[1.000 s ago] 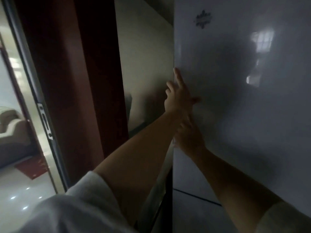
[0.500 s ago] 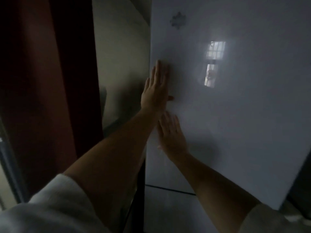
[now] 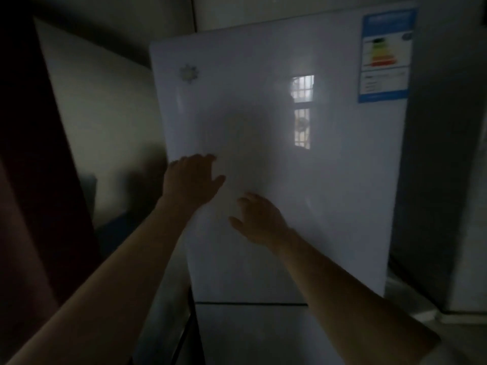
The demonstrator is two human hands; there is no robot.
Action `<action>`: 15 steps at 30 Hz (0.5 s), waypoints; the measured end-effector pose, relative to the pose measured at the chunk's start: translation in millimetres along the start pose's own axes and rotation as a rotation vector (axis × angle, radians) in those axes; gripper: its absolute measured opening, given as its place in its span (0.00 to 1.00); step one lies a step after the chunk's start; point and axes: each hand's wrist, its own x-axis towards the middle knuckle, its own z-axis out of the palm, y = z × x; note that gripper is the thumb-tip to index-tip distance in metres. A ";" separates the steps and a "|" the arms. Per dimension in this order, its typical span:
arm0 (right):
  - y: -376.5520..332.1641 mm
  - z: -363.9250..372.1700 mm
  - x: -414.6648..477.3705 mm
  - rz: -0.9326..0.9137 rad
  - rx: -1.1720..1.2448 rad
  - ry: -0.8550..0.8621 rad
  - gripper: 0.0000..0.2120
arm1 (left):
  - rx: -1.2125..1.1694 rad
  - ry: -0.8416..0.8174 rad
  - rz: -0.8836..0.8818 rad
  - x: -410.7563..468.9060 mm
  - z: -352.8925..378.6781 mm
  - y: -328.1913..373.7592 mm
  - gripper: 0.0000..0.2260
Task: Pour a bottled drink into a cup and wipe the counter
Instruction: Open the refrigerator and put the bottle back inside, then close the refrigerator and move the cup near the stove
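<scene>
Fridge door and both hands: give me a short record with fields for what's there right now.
door: white fridge door, glossy, window reflected
left hand: open, fingers spread, near door's left edge
right hand: open, lower, to its right
label: blue energy label, door's top right
emblem: small, upper left
contact: blurred, cannot tell

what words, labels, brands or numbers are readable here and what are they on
Nothing can be quoted; it is all blurred.
The energy label, top right of the upper fridge door: blue header, coloured rating bars, small print, unreadable.
The round emblem, upper left of that door: shape only, no legible letters.
</scene>
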 end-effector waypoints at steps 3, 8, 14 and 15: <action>55.4 -30.8 -62.3 0.167 0.102 0.059 0.27 | -0.135 0.131 0.024 -49.8 18.4 39.5 0.18; 118.4 -56.7 -196.0 0.486 0.091 0.151 0.21 | -0.378 -0.002 0.133 -99.4 80.0 113.2 0.12; 127.9 -95.9 -345.0 0.873 -0.061 0.093 0.13 | -0.831 -0.212 0.432 -147.8 119.5 229.5 0.05; 123.9 -104.1 -364.6 0.920 -0.124 0.078 0.12 | -0.877 -0.257 0.493 -155.5 120.4 246.7 0.05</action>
